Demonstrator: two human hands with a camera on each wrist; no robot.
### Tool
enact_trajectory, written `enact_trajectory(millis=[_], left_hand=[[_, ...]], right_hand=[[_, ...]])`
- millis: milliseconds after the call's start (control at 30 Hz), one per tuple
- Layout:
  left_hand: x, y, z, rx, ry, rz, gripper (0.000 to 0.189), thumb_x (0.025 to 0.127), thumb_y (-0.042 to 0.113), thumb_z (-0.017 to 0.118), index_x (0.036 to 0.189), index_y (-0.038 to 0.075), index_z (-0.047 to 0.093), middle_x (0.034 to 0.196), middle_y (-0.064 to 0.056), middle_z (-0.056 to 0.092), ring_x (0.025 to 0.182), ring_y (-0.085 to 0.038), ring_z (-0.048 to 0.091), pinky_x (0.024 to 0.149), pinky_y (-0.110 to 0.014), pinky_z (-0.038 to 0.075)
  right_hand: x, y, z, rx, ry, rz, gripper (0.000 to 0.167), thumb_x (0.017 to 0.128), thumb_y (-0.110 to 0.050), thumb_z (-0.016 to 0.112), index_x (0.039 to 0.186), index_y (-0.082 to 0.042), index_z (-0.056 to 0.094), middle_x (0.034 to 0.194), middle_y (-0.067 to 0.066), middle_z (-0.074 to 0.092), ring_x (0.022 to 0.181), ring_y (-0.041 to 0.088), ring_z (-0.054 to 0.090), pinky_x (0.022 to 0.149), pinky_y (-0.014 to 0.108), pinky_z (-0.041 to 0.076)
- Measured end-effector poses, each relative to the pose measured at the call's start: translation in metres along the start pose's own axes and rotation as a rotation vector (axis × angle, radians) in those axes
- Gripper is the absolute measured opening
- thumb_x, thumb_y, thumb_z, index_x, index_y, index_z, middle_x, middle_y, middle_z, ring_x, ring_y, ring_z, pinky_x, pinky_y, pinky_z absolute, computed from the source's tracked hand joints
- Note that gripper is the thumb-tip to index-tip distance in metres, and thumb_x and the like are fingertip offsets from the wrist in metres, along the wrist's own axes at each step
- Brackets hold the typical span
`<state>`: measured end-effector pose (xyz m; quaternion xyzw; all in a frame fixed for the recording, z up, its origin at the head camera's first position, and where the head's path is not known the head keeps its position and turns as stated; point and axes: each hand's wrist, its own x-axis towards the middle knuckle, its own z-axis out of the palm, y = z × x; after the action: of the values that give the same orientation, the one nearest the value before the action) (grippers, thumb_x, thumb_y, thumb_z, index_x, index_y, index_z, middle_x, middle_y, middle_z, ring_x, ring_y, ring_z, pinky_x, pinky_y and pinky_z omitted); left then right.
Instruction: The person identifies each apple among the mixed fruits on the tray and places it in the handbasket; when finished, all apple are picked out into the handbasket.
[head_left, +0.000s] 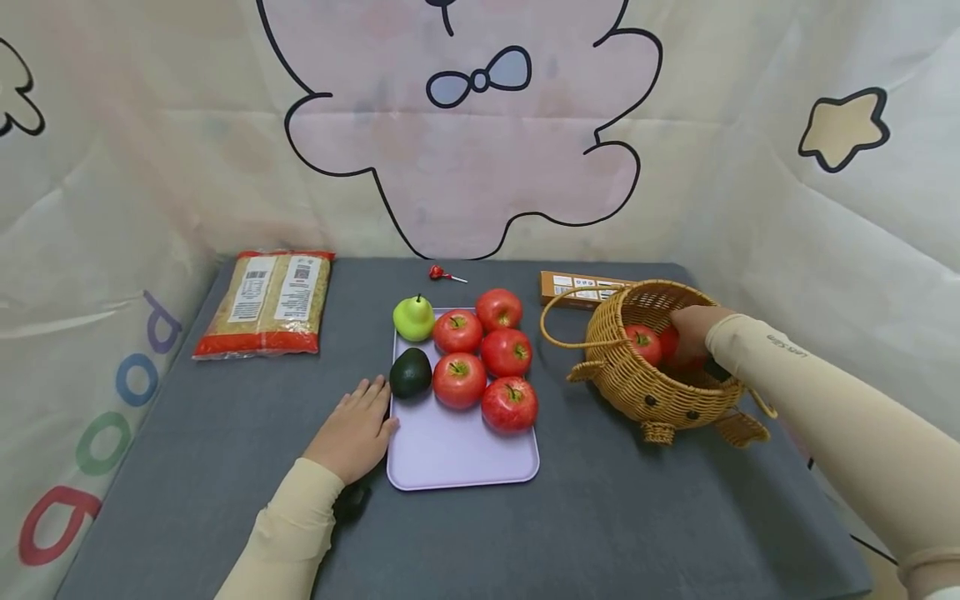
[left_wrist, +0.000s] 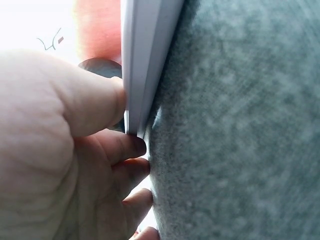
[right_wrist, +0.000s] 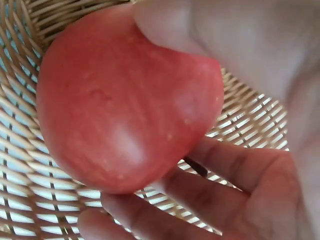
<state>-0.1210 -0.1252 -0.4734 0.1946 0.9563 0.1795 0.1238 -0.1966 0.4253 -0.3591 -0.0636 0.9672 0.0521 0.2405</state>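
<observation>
My right hand [head_left: 693, 335] reaches into a wicker basket [head_left: 637, 392] with an animal face, on the right of the table. In the right wrist view its thumb and fingers grip a red apple [right_wrist: 115, 110]. Another apple [head_left: 642, 343] lies in the basket beside it. My left hand [head_left: 356, 435] rests at the left edge of a lilac tray [head_left: 457, 458], fingers extended; its thumb touches the rim in the left wrist view. On the tray are an avocado [head_left: 411, 373], a green pear [head_left: 413, 318] and several red apples [head_left: 459, 381].
A red-trimmed bag of grain [head_left: 273, 304] lies at the back left. Behind the tray is a red lollipop [head_left: 437, 272]. A long brown box [head_left: 562, 287] lies behind the basket, whose handle [head_left: 546, 327] loops out to the left. Printed fabric walls [head_left: 465, 183] surround the table.
</observation>
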Motion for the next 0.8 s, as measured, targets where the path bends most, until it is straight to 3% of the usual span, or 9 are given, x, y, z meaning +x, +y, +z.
enact_trajectory(millis=[300, 433, 533, 633, 700, 800], left_hand=[[0.0, 0.001, 0.0, -0.006, -0.006, -0.008, 0.067, 0.111, 0.033, 0.055, 0.161, -0.008, 0.037, 0.168, -0.027, 0.033, 0.157, -0.047, 0.024, 0.125, -0.062, 0.021], [0.001, 0.001, -0.001, -0.002, -0.007, 0.0, 0.066, 0.111, 0.032, 0.054, 0.161, -0.009, 0.037, 0.168, -0.027, 0.032, 0.157, -0.047, 0.024, 0.125, -0.062, 0.021], [0.003, 0.002, -0.002, 0.001, -0.003, 0.013, 0.066, 0.111, 0.032, 0.054, 0.16, -0.009, 0.038, 0.168, -0.027, 0.033, 0.157, -0.047, 0.025, 0.126, -0.062, 0.021], [0.005, 0.003, -0.003, 0.006, -0.002, 0.015, 0.066, 0.111, 0.032, 0.054, 0.161, -0.008, 0.038, 0.168, -0.027, 0.033, 0.157, -0.046, 0.025, 0.126, -0.061, 0.021], [0.005, 0.004, -0.003, 0.011, -0.001, 0.015, 0.065, 0.111, 0.032, 0.054, 0.16, -0.008, 0.039, 0.168, -0.027, 0.033, 0.157, -0.046, 0.025, 0.126, -0.061, 0.021], [0.004, 0.003, -0.003, 0.013, 0.003, 0.009, 0.065, 0.111, 0.031, 0.055, 0.16, -0.008, 0.039, 0.168, -0.027, 0.034, 0.157, -0.046, 0.026, 0.125, -0.061, 0.022]], right_hand=[[0.009, 0.011, 0.014, 0.025, 0.01, -0.024, 0.06, 0.075, -0.041, 0.091, 0.11, -0.001, 0.065, 0.096, 0.009, 0.066, 0.085, 0.028, 0.061, 0.073, 0.047, 0.053], [-0.007, 0.008, 0.006, 0.045, 0.004, -0.014, 0.072, 0.081, -0.043, 0.088, 0.127, 0.008, 0.064, 0.11, 0.02, 0.067, 0.097, 0.036, 0.064, 0.076, 0.053, 0.055], [-0.032, -0.002, -0.008, 0.049, 0.004, 0.03, 0.08, 0.091, -0.046, 0.079, 0.142, 0.012, 0.057, 0.131, 0.035, 0.062, 0.116, 0.052, 0.062, 0.087, 0.063, 0.055], [-0.063, -0.018, -0.023, 0.027, 0.084, 0.063, 0.071, 0.099, -0.045, 0.069, 0.143, 0.01, 0.057, 0.137, 0.038, 0.06, 0.119, 0.055, 0.062, 0.087, 0.069, 0.054], [-0.083, -0.035, -0.03, 0.006, 0.186, 0.062, 0.059, 0.102, -0.044, 0.065, 0.134, 0.005, 0.064, 0.121, 0.031, 0.069, 0.104, 0.048, 0.069, 0.078, 0.065, 0.056], [-0.105, -0.067, -0.032, -0.005, 0.432, -0.03, 0.038, 0.099, -0.036, 0.07, 0.116, -0.002, 0.073, 0.094, 0.012, 0.074, 0.077, 0.03, 0.069, 0.058, 0.052, 0.055]])
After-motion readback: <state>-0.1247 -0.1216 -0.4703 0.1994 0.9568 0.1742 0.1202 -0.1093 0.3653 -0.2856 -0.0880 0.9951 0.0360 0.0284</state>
